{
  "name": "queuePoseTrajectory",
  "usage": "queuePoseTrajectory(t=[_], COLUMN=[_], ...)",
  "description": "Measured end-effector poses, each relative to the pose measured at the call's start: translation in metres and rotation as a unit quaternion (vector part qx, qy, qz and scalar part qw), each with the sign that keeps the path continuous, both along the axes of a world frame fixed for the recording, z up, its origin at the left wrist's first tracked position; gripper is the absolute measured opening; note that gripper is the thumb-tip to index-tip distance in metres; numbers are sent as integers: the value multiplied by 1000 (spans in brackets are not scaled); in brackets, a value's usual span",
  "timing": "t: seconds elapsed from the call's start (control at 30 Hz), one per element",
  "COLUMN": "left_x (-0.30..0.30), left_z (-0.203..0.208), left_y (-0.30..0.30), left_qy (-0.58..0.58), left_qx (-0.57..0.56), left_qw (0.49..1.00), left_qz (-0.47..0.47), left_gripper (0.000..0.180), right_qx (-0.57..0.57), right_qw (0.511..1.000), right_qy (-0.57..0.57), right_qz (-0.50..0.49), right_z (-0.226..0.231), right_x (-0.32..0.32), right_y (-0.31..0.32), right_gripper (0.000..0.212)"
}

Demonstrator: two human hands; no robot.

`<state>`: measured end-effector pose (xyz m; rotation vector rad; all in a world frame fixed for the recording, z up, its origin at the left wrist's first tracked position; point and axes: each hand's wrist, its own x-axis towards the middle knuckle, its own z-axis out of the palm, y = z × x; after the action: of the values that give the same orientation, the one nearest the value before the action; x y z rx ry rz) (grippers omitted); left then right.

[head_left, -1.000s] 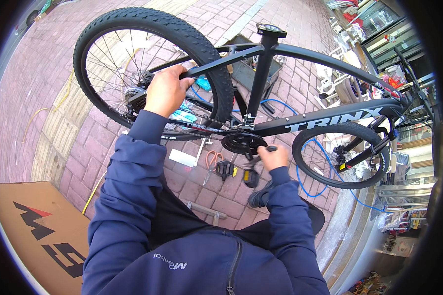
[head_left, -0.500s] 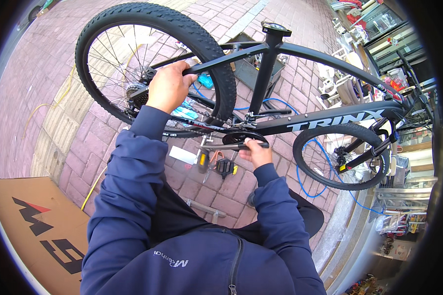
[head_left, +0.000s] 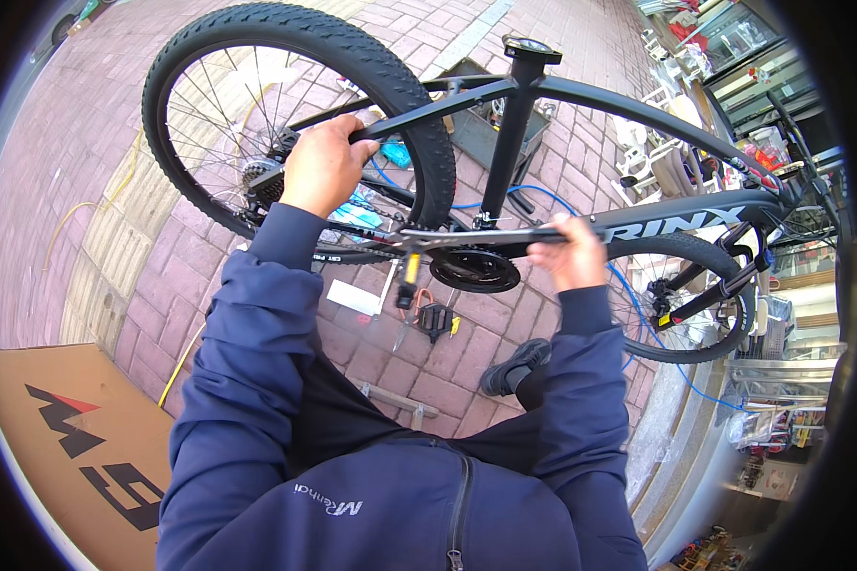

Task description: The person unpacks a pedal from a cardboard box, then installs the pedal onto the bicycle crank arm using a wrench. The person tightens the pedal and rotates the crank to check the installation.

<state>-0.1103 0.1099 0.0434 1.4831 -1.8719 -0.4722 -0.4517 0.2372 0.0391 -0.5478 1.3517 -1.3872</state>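
Black and matt, the bike (head_left: pixel 628 214) stands on the brick paving (head_left: pixel 86 124), its rear wheel (head_left: pixel 290 124) toward the paving's far left and its front wheel (head_left: pixel 681 295) toward the right; the left hand (head_left: pixel 326 164) is clenched round the seat stay (head_left: pixel 400 116) just in front of the rear tyre; the right hand (head_left: pixel 567 252) is closed on the end of a long wrench (head_left: pixel 476 236), which lies level across the frame above the chainring (head_left: pixel 474 270); a pedal (head_left: pixel 434 321) lies on the bricks just below the chainring, beside a white slip (head_left: pixel 350 298); a shoe (head_left: pixel 514 366) rests under the right forearm; a cardboard sheet (head_left: pixel 57 447) covers the near left corner of the paving.
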Motion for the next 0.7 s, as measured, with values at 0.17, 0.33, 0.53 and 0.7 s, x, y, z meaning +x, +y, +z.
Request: queuePoseTrajectory(t=[0.17, 0.33, 0.53, 0.7], left_x=[3, 3, 0, 2], left_z=[-1, -2, 2, 3], left_y=[-2, -2, 0, 0], left_qy=[6, 4, 6, 11], left_qx=[-3, 6, 9, 40], left_qw=[1000, 1000, 1000, 999], left_qz=[3, 1, 0, 4], left_gripper=[28, 26, 27, 26], right_qx=[187, 92, -28, 133], right_qw=[896, 858, 991, 986], right_qy=[397, 505, 128, 96], right_qz=[71, -19, -22, 18], right_z=[-110, 64, 72, -106], right_x=[36, -82, -55, 57], right_y=[40, 32, -8, 28], right_gripper=[35, 31, 26, 26])
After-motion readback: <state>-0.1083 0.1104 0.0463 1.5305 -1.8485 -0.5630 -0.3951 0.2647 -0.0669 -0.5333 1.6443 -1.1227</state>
